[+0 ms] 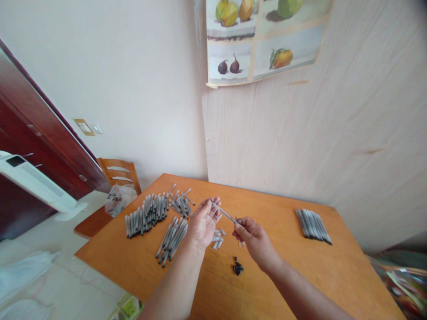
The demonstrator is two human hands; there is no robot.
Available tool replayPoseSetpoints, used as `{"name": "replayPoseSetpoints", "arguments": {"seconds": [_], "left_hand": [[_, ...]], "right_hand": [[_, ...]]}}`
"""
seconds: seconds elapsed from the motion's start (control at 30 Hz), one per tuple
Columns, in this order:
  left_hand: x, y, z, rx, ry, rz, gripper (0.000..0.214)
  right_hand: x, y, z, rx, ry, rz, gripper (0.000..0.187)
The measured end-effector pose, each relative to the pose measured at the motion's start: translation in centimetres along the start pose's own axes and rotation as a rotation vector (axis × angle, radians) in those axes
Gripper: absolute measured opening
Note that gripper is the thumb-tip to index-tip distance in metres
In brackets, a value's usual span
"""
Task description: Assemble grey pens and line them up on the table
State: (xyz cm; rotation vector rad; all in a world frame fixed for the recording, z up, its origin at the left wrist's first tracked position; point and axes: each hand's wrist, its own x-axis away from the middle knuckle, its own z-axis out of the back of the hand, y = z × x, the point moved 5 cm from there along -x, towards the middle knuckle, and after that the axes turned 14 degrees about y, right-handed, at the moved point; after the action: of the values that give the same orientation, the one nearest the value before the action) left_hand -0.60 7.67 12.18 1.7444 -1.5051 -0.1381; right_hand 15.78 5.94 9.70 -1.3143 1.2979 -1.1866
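A wooden table meets a pale wood-panelled wall (fruit picture above), chair beside.

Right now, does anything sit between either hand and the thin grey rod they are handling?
Nothing visible does: the left hand and the right hand each already pinch an end of the thin grey rod, held above the orange wooden table.

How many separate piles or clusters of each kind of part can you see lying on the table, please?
Piles of long grey tubes: 4 (back left, behind it, front left, far right)
Clusters of short grey pieces: 1
Clusters of small black bits: 1
Total: 6
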Motion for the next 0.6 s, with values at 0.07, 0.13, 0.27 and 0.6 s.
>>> {"name": "replayPoseSetpoints", "arguments": {"seconds": [0.07, 0.13, 0.27, 0.6], "left_hand": [[0.14, 0.21, -0.22, -0.006, -0.023, -0.004, 0.016], [0.24, 0.44, -0.45, -0.015, -0.045, -0.013, 0.015], [0.38, 0.74, -0.85, -0.028, -0.086, -0.022, 0.016], [0.34, 0.95, -1.06, -0.036, -0.163, -0.016, 0.014]], "right_hand": [[0.08, -0.33, 0.05, 0.008, -0.022, 0.002, 0.038], [0.24, -0.74, 0.04, 0.001, -0.057, -0.006, 0.040], [0.50, -1.01, 0.03, -0.047, -0.114, -0.061, 0.044], [0.85, -0.44, -0.20, -0.253, -0.164, -0.249, 0.038]]}}
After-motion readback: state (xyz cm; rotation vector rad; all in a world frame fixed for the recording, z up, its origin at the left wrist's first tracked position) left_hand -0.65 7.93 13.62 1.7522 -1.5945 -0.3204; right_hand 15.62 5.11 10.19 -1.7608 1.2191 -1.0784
